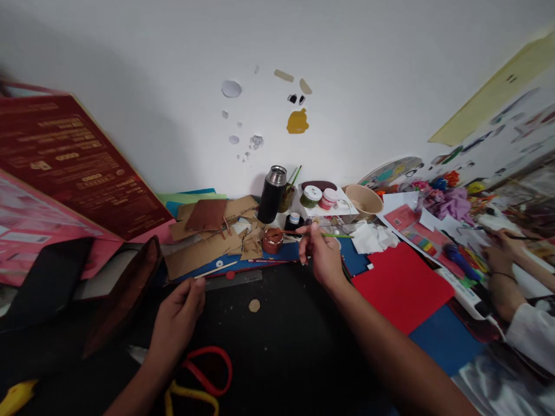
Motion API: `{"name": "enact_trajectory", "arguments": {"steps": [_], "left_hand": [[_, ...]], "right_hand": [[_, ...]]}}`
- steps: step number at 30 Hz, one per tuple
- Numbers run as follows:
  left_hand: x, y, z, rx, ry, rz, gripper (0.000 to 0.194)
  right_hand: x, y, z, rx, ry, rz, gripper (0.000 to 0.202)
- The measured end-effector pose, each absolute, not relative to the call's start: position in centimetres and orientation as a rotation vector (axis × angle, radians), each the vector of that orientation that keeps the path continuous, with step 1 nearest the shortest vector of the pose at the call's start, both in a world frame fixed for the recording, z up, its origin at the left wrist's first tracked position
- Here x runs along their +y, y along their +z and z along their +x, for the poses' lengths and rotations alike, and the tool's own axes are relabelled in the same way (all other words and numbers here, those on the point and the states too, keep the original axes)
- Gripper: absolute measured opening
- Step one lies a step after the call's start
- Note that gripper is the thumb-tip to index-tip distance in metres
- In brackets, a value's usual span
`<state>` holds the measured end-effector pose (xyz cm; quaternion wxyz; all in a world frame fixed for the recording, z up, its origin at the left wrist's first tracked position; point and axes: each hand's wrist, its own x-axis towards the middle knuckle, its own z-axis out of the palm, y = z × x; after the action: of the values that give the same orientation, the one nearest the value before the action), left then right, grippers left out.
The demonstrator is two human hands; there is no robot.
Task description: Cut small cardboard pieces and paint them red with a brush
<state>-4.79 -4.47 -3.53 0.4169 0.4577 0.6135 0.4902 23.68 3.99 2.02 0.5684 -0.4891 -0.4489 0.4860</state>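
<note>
My left hand is closed, pinching the end of a thin pale wooden stick that points right over the dark work surface. My right hand grips a paintbrush whose green handle sticks out to the right. Its bristle end reaches left to the mouth of a small open jar of brown paint; whether it touches the paint I cannot tell. Below the hands lies a small tan disc. Beside my left forearm are scissors with red and yellow handles. A brown-painted cardboard piece leans left of that hand.
A black flask stands upright behind the paint jar. Cardboard scraps are piled to its left, and lidded paint pots stand to its right. Red paper lies by my right forearm. Another person's hands are at the far right.
</note>
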Motion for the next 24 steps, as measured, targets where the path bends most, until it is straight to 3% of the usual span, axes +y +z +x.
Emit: {"name": "enact_trajectory", "arguments": {"steps": [7, 13, 24], "left_hand": [[-4.2, -3.8, -4.8, 1.527, 1.281, 1.052, 0.05], [-4.2, -4.0, -4.6, 1.409, 1.362, 0.807, 0.024], [-4.1, -4.7, -5.2, 1.425, 1.288, 0.905, 0.022]], "right_hand": [[3.7, 1.2, 23.7, -0.955, 1.167, -1.133, 0.058], [4.4, 1.1, 23.8, -1.045, 1.145, -1.144, 0.056], [4.8, -0.6, 22.8, -0.938, 1.219, -1.13, 0.056]]}}
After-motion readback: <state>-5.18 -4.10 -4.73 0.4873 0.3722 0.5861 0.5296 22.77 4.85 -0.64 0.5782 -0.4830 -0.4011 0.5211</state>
